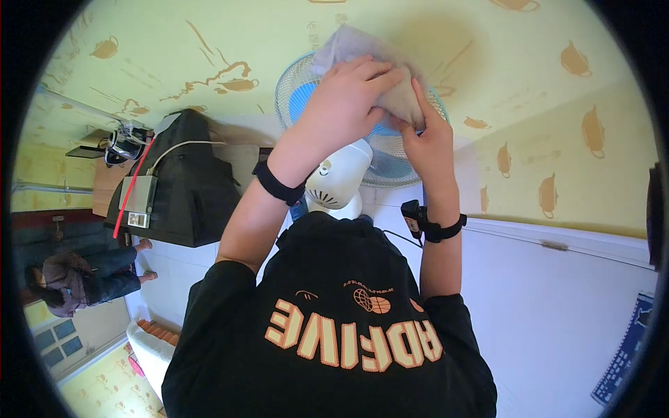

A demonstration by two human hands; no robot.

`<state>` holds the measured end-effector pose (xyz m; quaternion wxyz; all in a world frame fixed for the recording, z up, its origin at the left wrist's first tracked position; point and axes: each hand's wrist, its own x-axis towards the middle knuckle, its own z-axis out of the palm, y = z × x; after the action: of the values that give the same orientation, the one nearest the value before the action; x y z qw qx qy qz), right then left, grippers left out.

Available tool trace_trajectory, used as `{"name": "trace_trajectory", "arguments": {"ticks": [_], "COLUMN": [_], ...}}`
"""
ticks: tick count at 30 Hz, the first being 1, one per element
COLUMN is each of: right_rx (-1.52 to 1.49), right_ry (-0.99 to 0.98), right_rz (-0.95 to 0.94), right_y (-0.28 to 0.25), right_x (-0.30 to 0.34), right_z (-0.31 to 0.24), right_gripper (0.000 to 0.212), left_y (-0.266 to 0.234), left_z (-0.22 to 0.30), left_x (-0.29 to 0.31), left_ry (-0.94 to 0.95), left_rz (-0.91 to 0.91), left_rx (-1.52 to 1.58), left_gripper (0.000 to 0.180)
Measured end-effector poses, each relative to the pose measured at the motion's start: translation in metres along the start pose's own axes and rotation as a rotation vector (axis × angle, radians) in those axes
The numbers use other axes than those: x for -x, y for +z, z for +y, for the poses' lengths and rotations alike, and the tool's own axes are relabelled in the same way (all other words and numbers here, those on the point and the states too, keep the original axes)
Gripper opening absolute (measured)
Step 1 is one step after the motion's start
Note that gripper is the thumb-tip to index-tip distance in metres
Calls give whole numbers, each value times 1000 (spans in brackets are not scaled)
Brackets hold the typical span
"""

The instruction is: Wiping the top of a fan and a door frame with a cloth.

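Observation:
A fan (291,90) with a round wire guard, blue blades and a whitish motor housing (340,174) stands in front of me by the patterned wall. Over the top of its guard lies a thin greyish cloth (362,45), bunched and wrinkled. My left hand (348,97) bends its fingers over the cloth and presses it onto the guard. At the guard's right side, my right hand (426,136) pinches the cloth's lower edge between thumb and fingers. Part of the guard is hidden behind the cloth and my hands.
On the left is a large black-covered object (195,188) with a grey box (139,195), a red stick (132,188) and a white cable. A metal kettle (124,143) sits beyond it. Another person (90,279) is at far left. A white door-like panel (543,292) is at right.

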<state>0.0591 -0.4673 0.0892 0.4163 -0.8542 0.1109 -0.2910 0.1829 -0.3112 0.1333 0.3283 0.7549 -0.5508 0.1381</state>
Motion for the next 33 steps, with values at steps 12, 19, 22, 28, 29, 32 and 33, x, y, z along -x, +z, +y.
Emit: {"name": "trace_trajectory", "arguments": {"ticks": [12, 19, 22, 28, 29, 32, 33], "right_rx": [-168, -246, -208, -71, -76, -63, -62], "right_ry": [4, 76, 87, 184, 285, 335, 334], "right_rz": [129, 146, 160, 126, 91, 74, 84], "right_y": [7, 5, 6, 7, 9, 16, 15], "right_x": [30, 54, 69, 109, 117, 143, 149], "right_z": [17, 25, 41, 82, 88, 115, 119], "right_gripper": [77, 79, 80, 80, 80, 79, 79], "left_y": [24, 49, 64, 114, 123, 152, 162], "left_z": [44, 65, 72, 82, 84, 86, 85], "left_x": [3, 15, 22, 52, 59, 82, 90], "left_ry": [-23, -35, -32, -61, -118, -209, -264], "left_rz": [-6, 35, 16, -40, -93, -210, -269], "left_rx": [-302, -368, -364, -310, -281, -204, -168], "left_gripper": [61, 57, 55, 54, 53, 51, 50]}}
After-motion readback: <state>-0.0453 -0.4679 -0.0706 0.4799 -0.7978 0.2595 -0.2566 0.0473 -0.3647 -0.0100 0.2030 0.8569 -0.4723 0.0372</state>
